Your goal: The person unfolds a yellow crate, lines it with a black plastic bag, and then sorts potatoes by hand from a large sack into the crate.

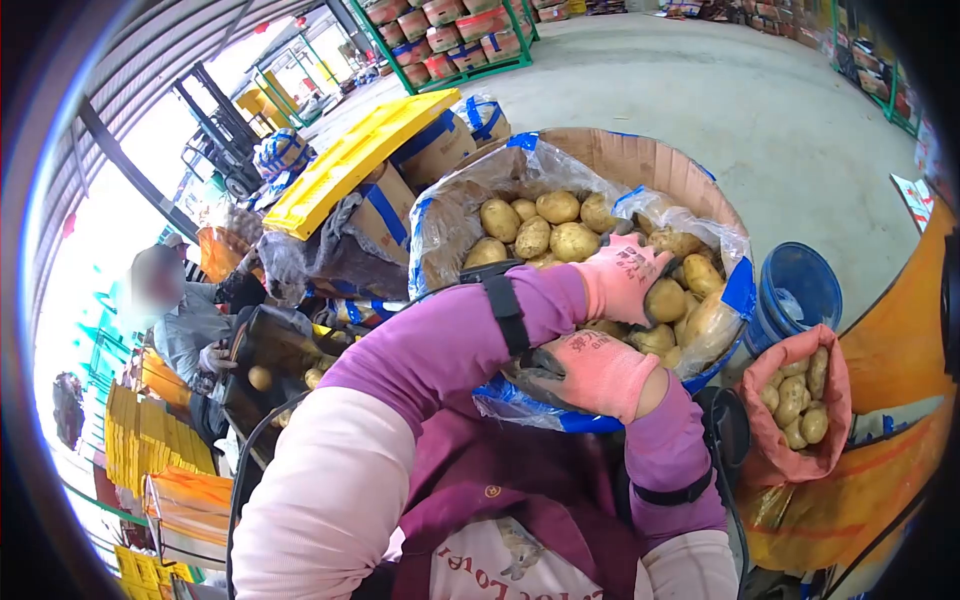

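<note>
My left hand [625,277], in a pink work glove with dark fingertips, lies palm down over the potatoes in a cardboard box lined with clear plastic [448,235]. Its fingers look spread, though some tips are hidden among the potatoes. A potato [665,300] sits right beside that hand. Nearer to my body, my right hand [598,375] wears a matching glove and points left at the near side of the box. Its dark fingers appear stretched out, and I see nothing held in them. More potatoes [573,242] fill the far part of the box.
To the right stand a blue bucket [802,290] and a pink sack of potatoes [800,400]. A yellow crate [360,160] lies on boxes at the left. A co-worker [190,320] sits beyond a dark container with potatoes. A forklift [225,140] and stacked boxes [450,35] are farther back.
</note>
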Demonstrator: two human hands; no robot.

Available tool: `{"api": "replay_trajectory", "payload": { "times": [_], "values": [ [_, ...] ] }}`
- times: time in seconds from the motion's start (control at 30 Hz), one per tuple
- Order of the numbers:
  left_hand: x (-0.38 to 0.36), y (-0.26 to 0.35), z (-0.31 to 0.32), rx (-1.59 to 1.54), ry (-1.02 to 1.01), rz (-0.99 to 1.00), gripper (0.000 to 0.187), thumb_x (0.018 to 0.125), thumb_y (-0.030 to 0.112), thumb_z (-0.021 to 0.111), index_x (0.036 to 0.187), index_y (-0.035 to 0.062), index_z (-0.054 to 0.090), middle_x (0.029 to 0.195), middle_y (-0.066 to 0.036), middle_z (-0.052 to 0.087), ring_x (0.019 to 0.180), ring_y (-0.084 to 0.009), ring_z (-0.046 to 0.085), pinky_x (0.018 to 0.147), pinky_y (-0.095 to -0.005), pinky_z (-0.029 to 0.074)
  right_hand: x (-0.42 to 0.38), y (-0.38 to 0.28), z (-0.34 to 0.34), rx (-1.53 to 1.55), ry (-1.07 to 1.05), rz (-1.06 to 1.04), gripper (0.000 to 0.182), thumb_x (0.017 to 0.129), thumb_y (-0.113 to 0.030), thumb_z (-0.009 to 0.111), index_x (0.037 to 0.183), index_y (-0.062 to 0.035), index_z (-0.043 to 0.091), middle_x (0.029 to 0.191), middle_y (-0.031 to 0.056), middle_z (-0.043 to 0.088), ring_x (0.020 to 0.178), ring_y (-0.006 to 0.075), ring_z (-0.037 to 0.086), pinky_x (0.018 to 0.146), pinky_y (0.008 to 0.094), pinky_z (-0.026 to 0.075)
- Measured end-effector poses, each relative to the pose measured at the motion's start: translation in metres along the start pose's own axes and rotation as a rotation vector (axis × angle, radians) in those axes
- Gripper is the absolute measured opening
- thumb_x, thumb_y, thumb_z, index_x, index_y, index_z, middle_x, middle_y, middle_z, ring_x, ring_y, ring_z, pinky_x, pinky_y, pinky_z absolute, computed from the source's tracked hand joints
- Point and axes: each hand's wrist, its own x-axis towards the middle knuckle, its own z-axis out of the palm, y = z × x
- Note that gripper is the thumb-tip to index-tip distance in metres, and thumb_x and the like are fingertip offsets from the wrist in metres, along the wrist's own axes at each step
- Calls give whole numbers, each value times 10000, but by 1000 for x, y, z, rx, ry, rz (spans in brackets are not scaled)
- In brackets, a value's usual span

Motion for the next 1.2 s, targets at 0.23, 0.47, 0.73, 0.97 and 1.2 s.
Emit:
{"api": "replay_trajectory", "payload": {
  "times": [0.23, 0.47, 0.73, 0.97, 1.2],
  "values": [
    [-113, -45, -71, -801, 616, -413, 615, 694, 261, 847, 1167, -17, 571, 1068, -127, 652, 983, -200, 627, 876, -339, 493, -5, -8, -21, 452, 601, 233, 331, 931, -292, 568, 1126, -33, 633, 996, 183, 670, 904, 358, 662, 770, 440, 522],
    [-166, -2, -41, -358, 663, -79, 790, 600, 171, 884, 1283, 14, 519, 1212, -80, 573, 1125, -187, 543, 982, -319, 435, -11, -16, -15, 1301, 642, 36, 353, 949, -297, 606, 1188, -38, 614, 1069, 41, 648, 665, 119, 649, 469, 237, 459],
    [-154, -9, -25, -1518, 785, -143, 356, 963, 96, 563, 1299, -22, 571, 1188, -49, 628, 1115, -112, 547, 975, -264, 421, -2, 47, -11, -56, 1018, -329, 783, 869, -370, 711, 1400, 70, 341, 1162, 187, 625, 1034, 235, 640, 851, 335, 537],
    [-154, -4, -18, -1409, 773, -177, 363, 890, 19, 625, 1249, -33, 606, 1194, -80, 646, 1070, -115, 579, 948, -264, 449, 0, 31, -19, -244, 896, -280, 645, 851, -207, 721, 1370, 28, 417, 1074, 137, 639, 769, 174, 635, 610, 246, 513],
    [-157, -7, -17, -1814, 717, -163, 405, 870, -4, 616, 1271, -44, 580, 1249, -118, 627, 1148, -152, 566, 989, -285, 437, -5, 30, -14, -159, 832, -125, 751, 777, -179, 775, 1382, 49, 393, 1141, 222, 629, 1066, 327, 634, 909, 402, 503]
  ]
}}
